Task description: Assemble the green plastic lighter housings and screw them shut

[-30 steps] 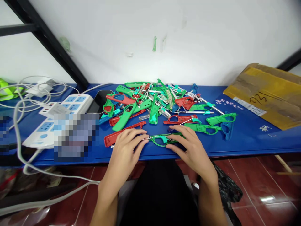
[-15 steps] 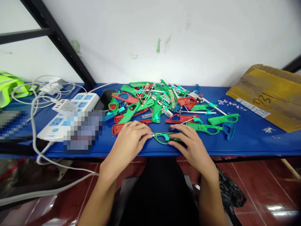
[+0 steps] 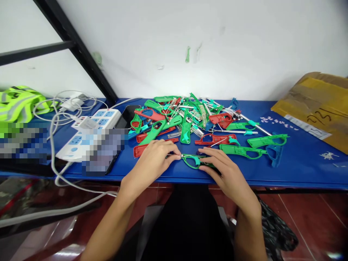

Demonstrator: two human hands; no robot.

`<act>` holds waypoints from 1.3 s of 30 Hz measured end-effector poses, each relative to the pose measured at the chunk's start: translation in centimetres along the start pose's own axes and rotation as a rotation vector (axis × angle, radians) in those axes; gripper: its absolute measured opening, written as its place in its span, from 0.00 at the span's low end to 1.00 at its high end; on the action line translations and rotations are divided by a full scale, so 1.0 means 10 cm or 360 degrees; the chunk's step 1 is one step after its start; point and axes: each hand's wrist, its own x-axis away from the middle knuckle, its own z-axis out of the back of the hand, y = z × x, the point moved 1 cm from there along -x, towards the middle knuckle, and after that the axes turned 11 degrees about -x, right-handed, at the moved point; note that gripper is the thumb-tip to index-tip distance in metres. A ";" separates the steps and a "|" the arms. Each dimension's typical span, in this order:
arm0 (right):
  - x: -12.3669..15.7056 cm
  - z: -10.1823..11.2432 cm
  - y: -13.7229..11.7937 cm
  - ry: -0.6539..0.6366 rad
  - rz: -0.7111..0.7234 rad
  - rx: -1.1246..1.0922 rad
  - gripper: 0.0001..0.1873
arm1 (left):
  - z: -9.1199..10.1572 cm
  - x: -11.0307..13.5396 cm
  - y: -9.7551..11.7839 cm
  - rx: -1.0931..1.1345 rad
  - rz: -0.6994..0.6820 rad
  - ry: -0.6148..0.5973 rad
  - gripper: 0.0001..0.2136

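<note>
A green utility lighter casing (image 3: 190, 165) with a teal trigger (image 3: 196, 160) lies near the table's front edge, between my hands. My left hand (image 3: 160, 156) pinches a small pale part at the casing's left end, thumb against forefinger; the fingers partly hide it. My right hand (image 3: 223, 163) grips the casing's right part between thumb and fingers, covering much of it. Just behind lie a red casing (image 3: 217, 139) with a teal trigger and a green casing half (image 3: 241, 150). Beside my left hand is another red casing half (image 3: 139, 150).
Lighter parts (image 3: 187, 116) in green, red and silver are heaped behind my hands. On the left stand a white power strip (image 3: 69, 146), white cables and a phone (image 3: 104, 154). A cardboard box (image 3: 315, 98) sits at the right, with small white pieces (image 3: 328, 156) nearby.
The view has shifted slightly, so the scene sits further right in the picture. Both hands stay on the green casing, the left still pinching its left end.
</note>
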 end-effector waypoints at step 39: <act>0.01 -0.01 0.02 0.0187 -0.0177 0.0028 0.17 | -0.66 0.50 0.17 -0.0795 -0.0249 0.0697 0.20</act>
